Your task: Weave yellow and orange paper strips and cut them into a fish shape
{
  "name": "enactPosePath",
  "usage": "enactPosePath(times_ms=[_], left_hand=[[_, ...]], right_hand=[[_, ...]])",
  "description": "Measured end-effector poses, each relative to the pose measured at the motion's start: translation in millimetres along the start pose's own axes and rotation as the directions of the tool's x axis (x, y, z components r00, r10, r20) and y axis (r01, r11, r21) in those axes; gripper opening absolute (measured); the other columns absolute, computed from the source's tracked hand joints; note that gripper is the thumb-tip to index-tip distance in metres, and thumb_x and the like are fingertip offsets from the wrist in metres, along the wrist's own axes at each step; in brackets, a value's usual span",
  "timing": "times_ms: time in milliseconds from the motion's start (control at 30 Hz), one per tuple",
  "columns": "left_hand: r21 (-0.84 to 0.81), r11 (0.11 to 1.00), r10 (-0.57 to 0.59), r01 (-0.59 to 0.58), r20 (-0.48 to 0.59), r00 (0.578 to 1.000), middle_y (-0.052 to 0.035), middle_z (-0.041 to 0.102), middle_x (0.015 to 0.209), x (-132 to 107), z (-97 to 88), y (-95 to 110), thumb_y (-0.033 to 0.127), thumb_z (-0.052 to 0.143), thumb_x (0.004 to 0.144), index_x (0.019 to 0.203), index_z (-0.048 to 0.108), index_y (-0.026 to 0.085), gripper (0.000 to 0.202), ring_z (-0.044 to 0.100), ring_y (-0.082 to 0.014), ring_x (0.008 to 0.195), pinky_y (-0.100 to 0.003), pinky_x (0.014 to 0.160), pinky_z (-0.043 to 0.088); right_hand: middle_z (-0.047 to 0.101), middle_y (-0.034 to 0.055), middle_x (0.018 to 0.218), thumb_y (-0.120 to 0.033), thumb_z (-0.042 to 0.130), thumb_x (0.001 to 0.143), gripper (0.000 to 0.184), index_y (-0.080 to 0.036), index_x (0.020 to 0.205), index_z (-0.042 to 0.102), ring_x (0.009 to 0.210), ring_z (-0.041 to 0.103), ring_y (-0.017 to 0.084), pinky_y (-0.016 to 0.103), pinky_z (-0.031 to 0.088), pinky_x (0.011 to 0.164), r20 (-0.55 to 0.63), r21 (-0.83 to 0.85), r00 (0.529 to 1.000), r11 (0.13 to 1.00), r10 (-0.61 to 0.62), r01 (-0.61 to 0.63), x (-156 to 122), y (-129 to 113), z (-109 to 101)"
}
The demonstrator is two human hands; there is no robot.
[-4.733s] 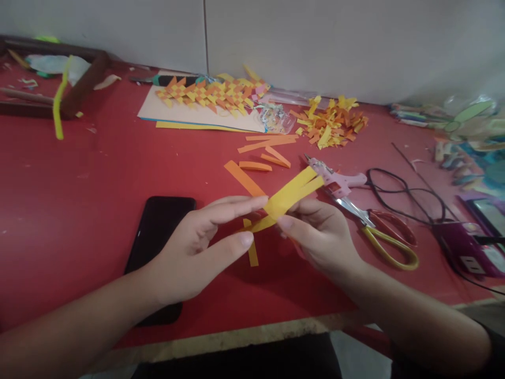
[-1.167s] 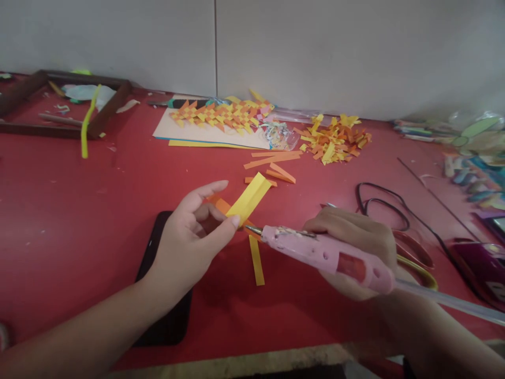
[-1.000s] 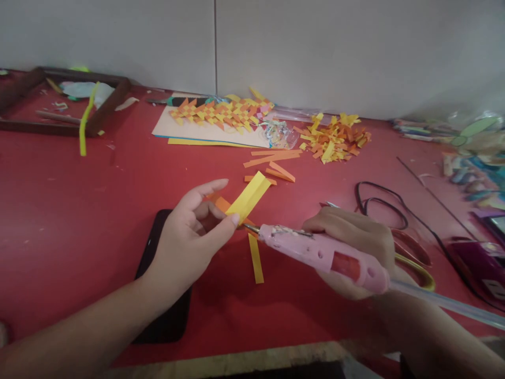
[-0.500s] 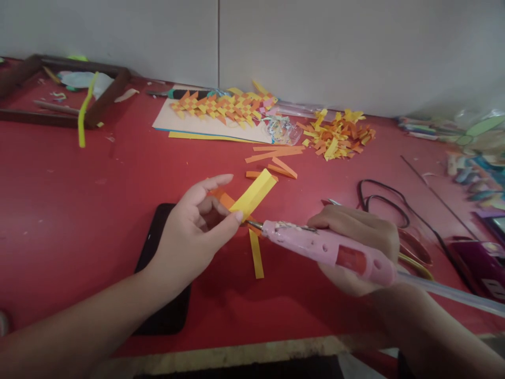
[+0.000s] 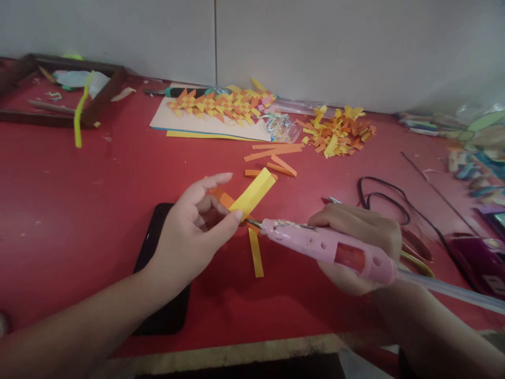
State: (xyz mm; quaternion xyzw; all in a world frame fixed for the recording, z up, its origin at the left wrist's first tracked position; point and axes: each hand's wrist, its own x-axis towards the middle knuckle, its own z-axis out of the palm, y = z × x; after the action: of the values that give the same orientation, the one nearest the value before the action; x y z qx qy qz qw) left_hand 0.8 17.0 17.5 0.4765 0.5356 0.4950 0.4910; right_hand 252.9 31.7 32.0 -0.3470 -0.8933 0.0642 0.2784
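Yellow folded paper (image 5: 254, 192) is pinched in the left hand (image 5: 197, 221) above the smooth red table (image 5: 98, 226). A pink plastic glue gun (image 5: 307, 242) is gripped by the right hand (image 5: 363, 231), its tapered metal nozzle (image 5: 254, 223) close against the paper.

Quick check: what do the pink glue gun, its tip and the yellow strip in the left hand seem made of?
Pink glue gun: probably semi-gloss plastic, from its moulded holes and highlights. Tip: likely polished metal, by its shine. Yellow strip: apparently matte paper, thin and crisp-edged.
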Motion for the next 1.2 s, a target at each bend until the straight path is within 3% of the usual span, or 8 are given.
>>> enactPosePath(times_ms=[600, 833, 1033, 1200], left_hand=[[0.028, 0.999, 0.036, -0.036, -0.007, 0.999, 0.0086, 0.054, 0.063, 0, -0.1, -2, 0.021, 0.073, 0.079, 0.125, 0.059, 0.022, 0.048, 0.057, -0.0064, 0.056, -0.014, 0.055, 0.049], [0.035, 0.999, 0.032, -0.031, -0.018, 0.999, 0.0088, 0.054, 0.063, 0, -0.7, -3, 0.021, 0.073, 0.079, 0.125, 0.059, 0.024, 0.048, 0.056, -0.0058, 0.054, -0.013, 0.052, 0.047], [0.009, 1.0, 0.015, -0.015, -0.017, 1.0, 0.0084, 0.055, 0.065, 0, -0.7, -4, 0.021, 0.074, 0.079, 0.125, 0.06, 0.026, 0.049, 0.058, -0.0058, 0.057, -0.013, 0.055, 0.048], [-0.077, 0.997, -0.033, 0.031, -0.024, 0.999, 0.0074, 0.055, 0.066, 2, -0.8, -5, 0.022, 0.076, 0.077, 0.124, 0.061, 0.025, 0.05, 0.057, -0.0064, 0.057, -0.014, 0.053, 0.047]], right_hand=[[0.055, -0.0009, 0.063, -0.024, 0.055, 0.074, 0.009, -0.025, 0.083, 0.052, 0.05, 0.045, 0.015, 0.033, 0.043, 0.054, -0.012, -0.035, 1.0, 0.999, 0.025, -0.025, 3, -5, -2], [0.055, -0.0012, 0.06, -0.022, 0.053, 0.073, 0.008, -0.024, 0.08, 0.051, 0.049, 0.046, 0.014, 0.03, 0.037, 0.048, -0.015, -0.042, 1.0, 0.999, 0.026, -0.026, 4, -6, -3], [0.056, -0.0019, 0.061, -0.024, 0.054, 0.074, 0.006, -0.023, 0.08, 0.053, 0.049, 0.046, 0.013, 0.029, 0.039, 0.05, -0.011, -0.047, 1.0, 0.999, 0.013, -0.013, 4, -4, -2], [0.062, 0.0008, 0.061, -0.03, 0.054, 0.08, 0.011, -0.021, 0.08, 0.059, 0.049, 0.053, 0.014, 0.027, 0.04, 0.047, 0.033, -0.116, 0.996, 0.991, 0.077, -0.073, 8, 8, -16]])
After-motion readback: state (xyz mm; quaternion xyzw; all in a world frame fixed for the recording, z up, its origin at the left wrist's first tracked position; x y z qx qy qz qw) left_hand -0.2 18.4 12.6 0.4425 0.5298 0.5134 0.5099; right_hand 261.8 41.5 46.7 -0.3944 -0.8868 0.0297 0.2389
